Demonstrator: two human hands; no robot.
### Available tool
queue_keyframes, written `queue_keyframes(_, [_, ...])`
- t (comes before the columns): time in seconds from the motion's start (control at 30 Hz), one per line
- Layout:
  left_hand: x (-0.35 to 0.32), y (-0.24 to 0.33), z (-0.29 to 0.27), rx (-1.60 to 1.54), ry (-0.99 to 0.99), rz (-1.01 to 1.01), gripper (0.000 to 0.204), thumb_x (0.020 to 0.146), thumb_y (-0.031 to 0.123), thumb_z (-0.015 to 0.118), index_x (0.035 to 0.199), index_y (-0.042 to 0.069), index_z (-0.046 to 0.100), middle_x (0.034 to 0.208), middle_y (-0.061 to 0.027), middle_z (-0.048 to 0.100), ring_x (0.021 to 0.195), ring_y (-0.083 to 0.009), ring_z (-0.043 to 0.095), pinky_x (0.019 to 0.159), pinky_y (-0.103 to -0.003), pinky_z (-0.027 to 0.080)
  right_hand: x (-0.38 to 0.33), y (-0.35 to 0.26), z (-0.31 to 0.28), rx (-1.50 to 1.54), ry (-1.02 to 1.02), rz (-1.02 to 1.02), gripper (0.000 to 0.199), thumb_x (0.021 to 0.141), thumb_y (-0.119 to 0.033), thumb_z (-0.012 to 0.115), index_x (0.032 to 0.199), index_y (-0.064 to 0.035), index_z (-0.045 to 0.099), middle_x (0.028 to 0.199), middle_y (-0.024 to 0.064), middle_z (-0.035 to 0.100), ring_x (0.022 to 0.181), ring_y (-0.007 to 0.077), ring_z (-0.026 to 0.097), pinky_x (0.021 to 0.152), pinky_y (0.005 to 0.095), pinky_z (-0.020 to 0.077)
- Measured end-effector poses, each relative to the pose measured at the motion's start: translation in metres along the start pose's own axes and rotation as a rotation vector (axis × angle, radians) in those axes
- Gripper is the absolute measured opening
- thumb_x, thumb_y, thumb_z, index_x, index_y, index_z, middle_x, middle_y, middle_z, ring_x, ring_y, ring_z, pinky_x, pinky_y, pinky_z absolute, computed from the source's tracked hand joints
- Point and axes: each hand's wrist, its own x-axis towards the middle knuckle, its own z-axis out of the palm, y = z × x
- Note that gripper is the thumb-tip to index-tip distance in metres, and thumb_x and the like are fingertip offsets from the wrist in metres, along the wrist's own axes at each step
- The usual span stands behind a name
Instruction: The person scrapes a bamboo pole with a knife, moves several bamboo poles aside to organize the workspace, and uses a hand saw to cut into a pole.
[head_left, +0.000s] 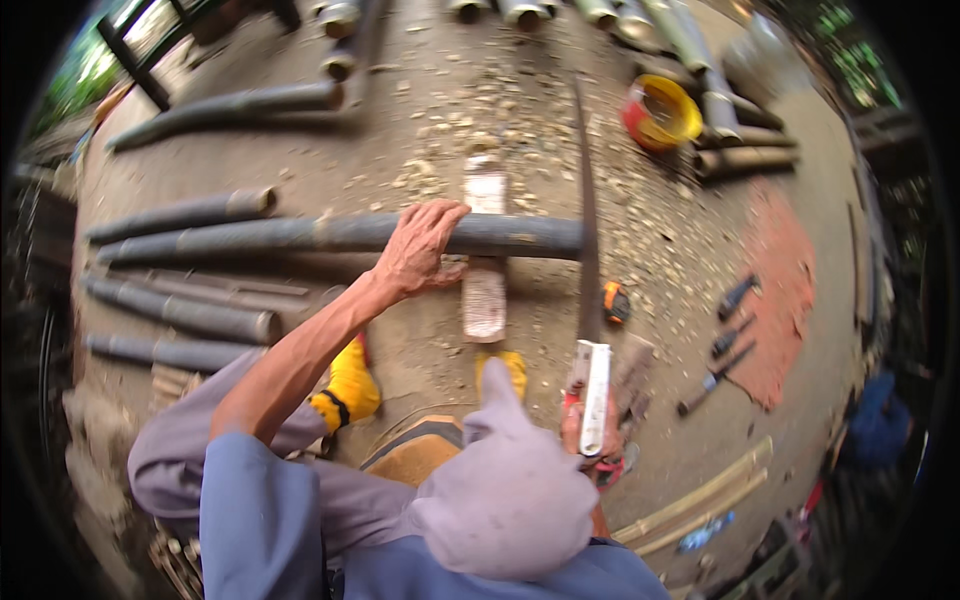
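Observation:
A long dark bamboo pole (300,236) lies crosswise over a pale wooden block (485,310). My left hand (428,245) is closed over the top of the pole, just left of the block. My right hand (580,432) grips a handsaw (590,270) by its handle, with a white part along the top. The long, thin blade points away from me and meets the pole at its right end. How deep the teeth sit in the bamboo cannot be seen. Most of the right hand's fingers are hidden by the handle.
More bamboo poles (190,312) lie left and at the far side. An orange-black tape measure (616,302) sits right of the saw. Beyond are wood chips and a red-yellow bucket (661,112). Hand tools (738,297) lie by an orange cloth (775,300); split bamboo strips (700,497) are near right.

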Motion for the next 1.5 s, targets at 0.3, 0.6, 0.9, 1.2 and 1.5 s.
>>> queue_keyframes(0.3, [0.110,0.067,0.080,0.167,-0.407,-0.192,0.056,0.055,0.029,0.084,0.097,0.007,0.054,0.094,-0.0102,0.066,0.092,-0.0302,0.065,0.086,-0.044,0.048,-0.038,0.006,-0.018,-0.034,0.108,-0.183,0.052,0.074,-0.001,0.065,0.122,0.0158,0.053,0.109,0.0262,0.066,0.084,0.0281,0.072,0.071,0.0337,0.0572])
queue_keyframes(0.6, [0.099,0.053,0.084,0.070,-0.264,-0.141,0.065,0.075,0.058,0.063,0.124,0.016,0.059,0.103,-0.0145,0.068,0.095,-0.0319,0.066,0.081,-0.042,0.052,-0.043,0.018,-0.009,0.046,0.040,-0.067,0.051,0.076,-0.003,0.065,0.123,0.0123,0.053,0.115,0.0260,0.064,0.091,0.0333,0.071,0.073,0.0359,0.0572])
queue_keyframes(0.9, [0.109,0.057,0.093,0.138,-0.282,-0.292,0.065,0.081,0.070,0.047,0.111,0.017,0.069,0.087,-0.0163,0.071,0.082,-0.0308,0.069,0.086,-0.047,0.044,-0.067,-0.003,-0.033,-0.064,0.026,-0.055,0.050,0.076,-0.003,0.067,0.122,0.0118,0.056,0.106,0.0232,0.068,0.089,0.0282,0.071,0.078,0.0346,0.0561])
queue_keyframes(1.2, [0.112,0.062,0.095,0.126,-0.283,-0.288,0.063,0.081,0.068,0.047,0.104,0.015,0.071,0.082,-0.0143,0.071,0.078,-0.0285,0.069,0.089,-0.046,0.036,0.014,0.000,0.005,0.045,-0.028,0.056,0.053,0.073,0.000,0.063,0.124,0.0111,0.054,0.111,0.0233,0.065,0.087,0.0284,0.071,0.073,0.0335,0.0558])
queue_keyframes(1.5, [0.111,0.066,0.090,0.182,-0.285,-0.267,0.066,0.082,0.069,0.045,0.104,0.012,0.070,0.081,-0.0166,0.071,0.077,-0.0289,0.068,0.087,-0.044,0.035,-0.028,0.006,-0.011,-0.013,-0.038,0.032,0.052,0.072,0.002,0.062,0.122,0.0134,0.055,0.108,0.0261,0.066,0.091,0.0301,0.071,0.078,0.0342,0.0557])
